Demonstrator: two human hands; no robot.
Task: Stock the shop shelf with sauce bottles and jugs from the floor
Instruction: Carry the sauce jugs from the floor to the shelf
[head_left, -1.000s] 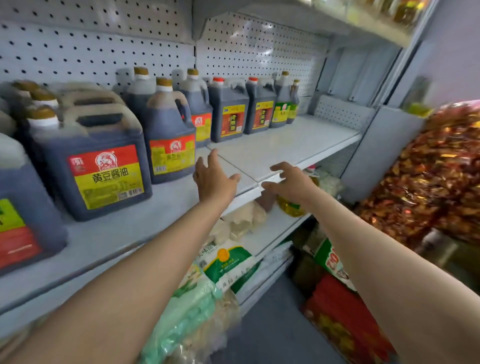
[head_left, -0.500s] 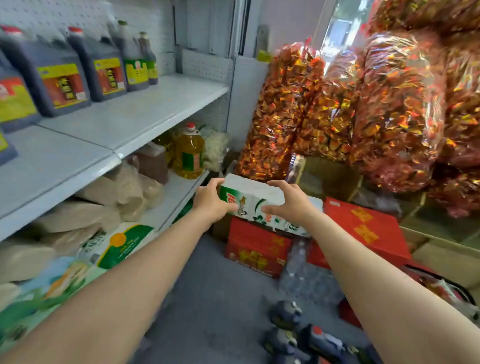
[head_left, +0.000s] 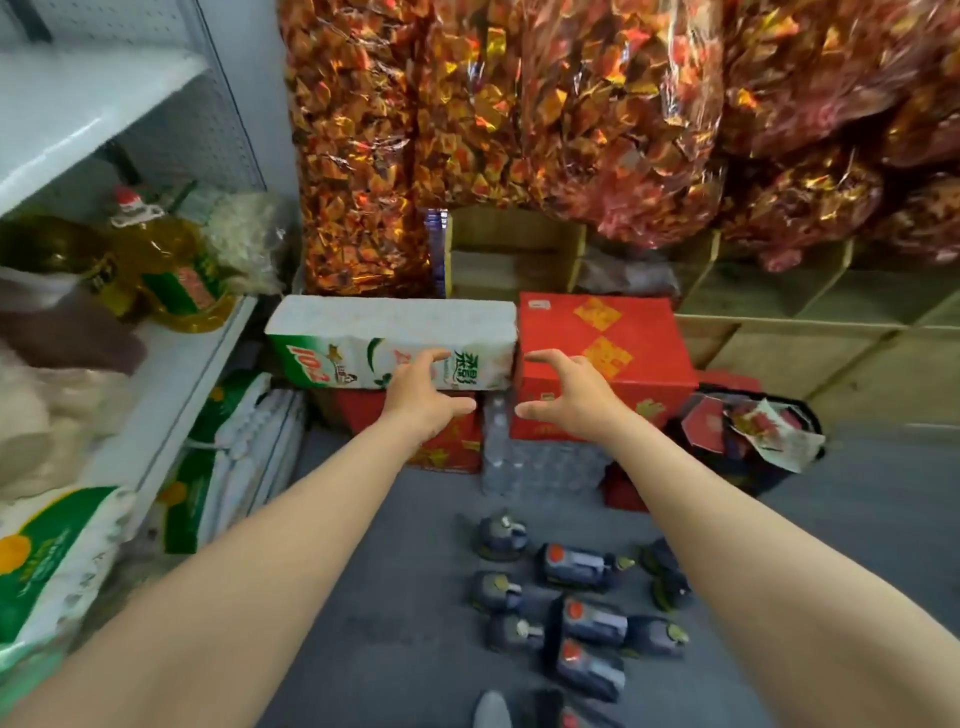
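Holding nothing, the left hand (head_left: 423, 397) and right hand (head_left: 566, 400) are extended with fingers spread. Roughly ten dark sauce jugs (head_left: 589, 621) are counted on the floor (head_left: 395, 597) below both hands, several lying sideways.

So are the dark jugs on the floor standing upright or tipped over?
Mixed: some dark jugs lie on their sides with labels facing up, others, like one, stand upright, caps toward the camera.

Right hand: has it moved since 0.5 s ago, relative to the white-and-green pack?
Yes, rightward. It sat over the pack's middle; now the right hand is past the right end of the white-and-green pack, in front of the red box.
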